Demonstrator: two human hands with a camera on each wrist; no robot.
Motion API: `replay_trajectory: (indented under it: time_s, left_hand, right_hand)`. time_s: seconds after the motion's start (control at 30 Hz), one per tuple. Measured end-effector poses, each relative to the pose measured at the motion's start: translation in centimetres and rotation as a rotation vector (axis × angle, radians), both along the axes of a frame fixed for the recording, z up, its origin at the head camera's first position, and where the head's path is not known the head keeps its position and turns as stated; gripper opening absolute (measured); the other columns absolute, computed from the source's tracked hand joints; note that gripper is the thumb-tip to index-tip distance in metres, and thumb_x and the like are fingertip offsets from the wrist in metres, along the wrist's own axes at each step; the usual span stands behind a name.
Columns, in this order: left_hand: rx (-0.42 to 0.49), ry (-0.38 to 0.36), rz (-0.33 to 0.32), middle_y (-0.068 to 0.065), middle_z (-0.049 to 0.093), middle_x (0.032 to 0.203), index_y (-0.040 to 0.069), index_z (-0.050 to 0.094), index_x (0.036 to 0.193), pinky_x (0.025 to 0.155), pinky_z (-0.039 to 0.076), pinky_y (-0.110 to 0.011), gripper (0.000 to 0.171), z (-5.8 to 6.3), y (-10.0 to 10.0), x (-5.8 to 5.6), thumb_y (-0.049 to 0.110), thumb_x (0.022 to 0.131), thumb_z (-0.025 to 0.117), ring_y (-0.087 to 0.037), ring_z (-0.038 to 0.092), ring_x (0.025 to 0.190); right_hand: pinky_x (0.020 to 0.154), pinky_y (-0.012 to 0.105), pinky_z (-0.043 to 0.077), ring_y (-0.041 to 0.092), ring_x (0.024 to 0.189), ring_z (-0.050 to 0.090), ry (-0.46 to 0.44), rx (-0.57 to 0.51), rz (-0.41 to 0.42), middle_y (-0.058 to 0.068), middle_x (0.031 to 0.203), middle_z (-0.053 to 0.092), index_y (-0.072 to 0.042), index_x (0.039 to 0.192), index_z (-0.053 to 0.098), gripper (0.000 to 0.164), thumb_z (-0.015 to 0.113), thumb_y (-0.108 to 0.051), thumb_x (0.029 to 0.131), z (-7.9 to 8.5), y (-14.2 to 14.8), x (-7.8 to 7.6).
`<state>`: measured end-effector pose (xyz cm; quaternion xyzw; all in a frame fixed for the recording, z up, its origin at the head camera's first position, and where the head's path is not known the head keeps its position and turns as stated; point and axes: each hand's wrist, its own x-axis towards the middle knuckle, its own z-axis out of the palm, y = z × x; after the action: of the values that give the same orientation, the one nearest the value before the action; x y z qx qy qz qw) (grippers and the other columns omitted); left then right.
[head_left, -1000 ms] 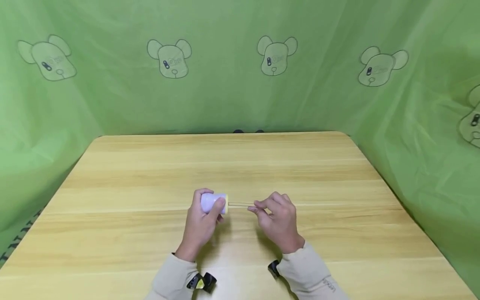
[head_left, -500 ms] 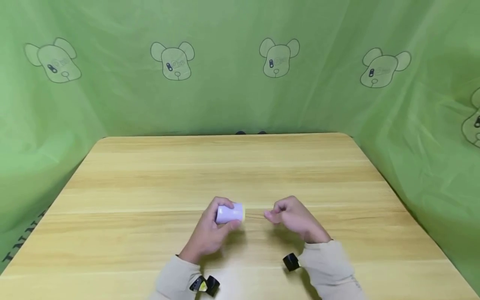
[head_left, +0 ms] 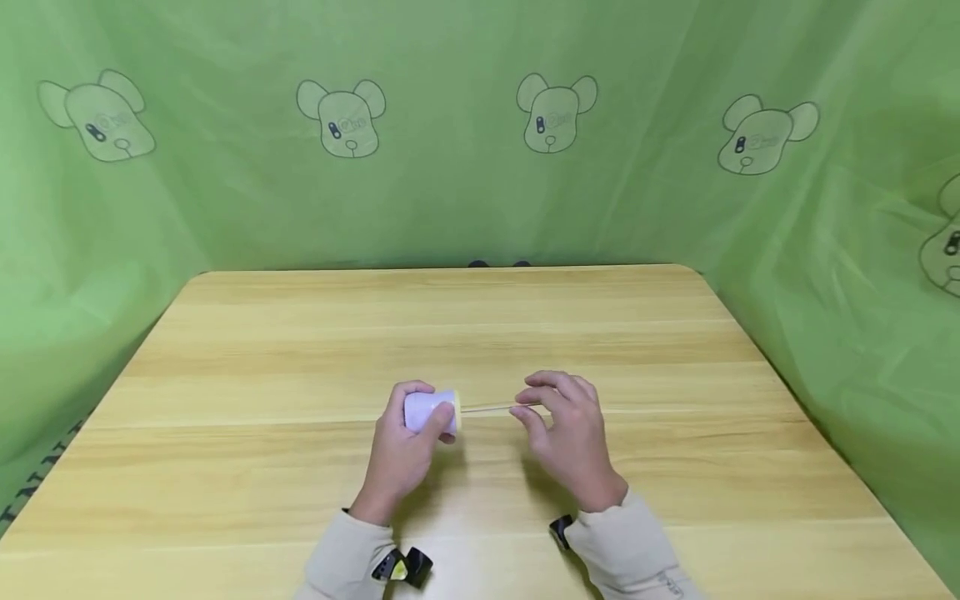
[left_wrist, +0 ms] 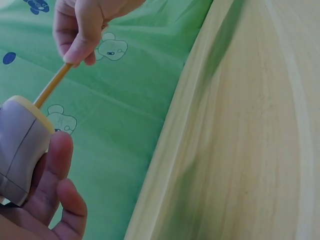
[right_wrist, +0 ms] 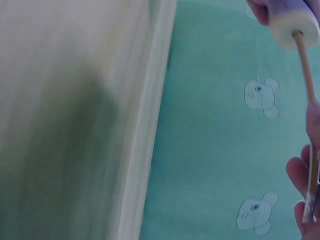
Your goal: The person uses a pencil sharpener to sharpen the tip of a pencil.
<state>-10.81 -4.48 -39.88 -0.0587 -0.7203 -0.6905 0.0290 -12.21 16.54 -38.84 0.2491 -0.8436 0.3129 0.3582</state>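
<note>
A lavender, barrel-shaped pencil sharpener [head_left: 420, 410] with a pale yellow end lies sideways in my left hand [head_left: 399, 454], thumb pressed along its side. From the hole in the yellow end a thin wooden pencil [head_left: 486, 409] sticks out to the right. My right hand [head_left: 573, 433] pinches the pencil between thumb and forefinger, the other fingers bent above. In the left wrist view the right fingertips meet the pencil [left_wrist: 52, 85] a short way from the sharpener [left_wrist: 17, 142]. The right wrist view shows the pencil [right_wrist: 305, 65] running on past the thumb. Its inner tip is hidden.
Both hands are over the near half of a light wooden table [head_left: 480, 333]. Green cloth [head_left: 450, 200] with bear-head drawings hangs behind the table and at its sides. A black device [head_left: 405, 567] sits at the left cuff, another black device [head_left: 560, 531] at the right.
Both hands shifted right and nearer with the sharpener and pencil, then came back left. The right wrist turned over and back, and its fingers are now spread a little wider around the pencil.
</note>
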Motion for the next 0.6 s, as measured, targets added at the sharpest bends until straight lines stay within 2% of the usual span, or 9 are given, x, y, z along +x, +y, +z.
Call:
replay_trajectory:
  time_s: [0.07,0.23,0.33,0.47,0.6]
  left_hand:
    - [0.014,-0.004,-0.004,-0.019,0.058,0.093,-0.001,0.046,0.119,0.066,0.056,-0.05,0.034,0.1,0.0,0.0,0.015,0.095,0.063,-0.026,0.064,0.069]
    - [0.024,-0.016,-0.006,-0.019,0.058,0.094,0.0,0.044,0.12,0.066,0.057,-0.047,0.036,0.2,0.2,0.1,0.018,0.096,0.063,-0.025,0.064,0.069]
    - [0.044,-0.038,-0.001,-0.02,0.058,0.094,-0.001,0.044,0.12,0.066,0.056,-0.044,0.037,0.2,0.3,0.1,0.018,0.096,0.063,-0.025,0.064,0.068]
    - [0.049,-0.062,-0.021,-0.019,0.057,0.094,-0.002,0.042,0.12,0.064,0.055,-0.038,0.037,0.1,0.6,0.2,0.018,0.096,0.062,-0.025,0.064,0.069]
    - [0.014,-0.045,-0.039,-0.018,0.057,0.094,-0.001,0.041,0.12,0.063,0.052,-0.034,0.037,0.0,0.7,0.3,0.02,0.097,0.062,-0.024,0.065,0.072]
  right_hand:
    - [0.083,0.049,0.044,0.03,0.085,0.065,0.066,0.006,-0.001,0.013,0.092,0.067,-0.002,0.079,0.07,0.017,0.083,0.004,0.069,-0.1,-0.6,0.0]
    - [0.075,0.044,0.041,0.024,0.078,0.064,0.124,-0.011,0.018,0.008,0.089,0.067,-0.005,0.08,0.071,0.019,0.075,0.012,0.072,-0.4,-1.6,0.2]
    - [0.074,0.043,0.036,0.022,0.075,0.062,0.135,-0.02,0.038,0.005,0.086,0.066,-0.006,0.079,0.071,0.019,0.081,0.006,0.069,-0.5,-1.8,0.1]
    - [0.07,0.039,0.031,0.018,0.065,0.059,0.152,-0.045,0.026,0.002,0.072,0.063,-0.006,0.073,0.073,0.02,0.088,-0.008,0.06,-0.7,-1.7,0.1]
    - [0.068,0.037,0.027,0.014,0.055,0.052,0.152,-0.073,0.013,0.0,0.062,0.057,-0.006,0.068,0.074,0.017,0.086,-0.013,0.06,-0.8,-1.9,0.1]
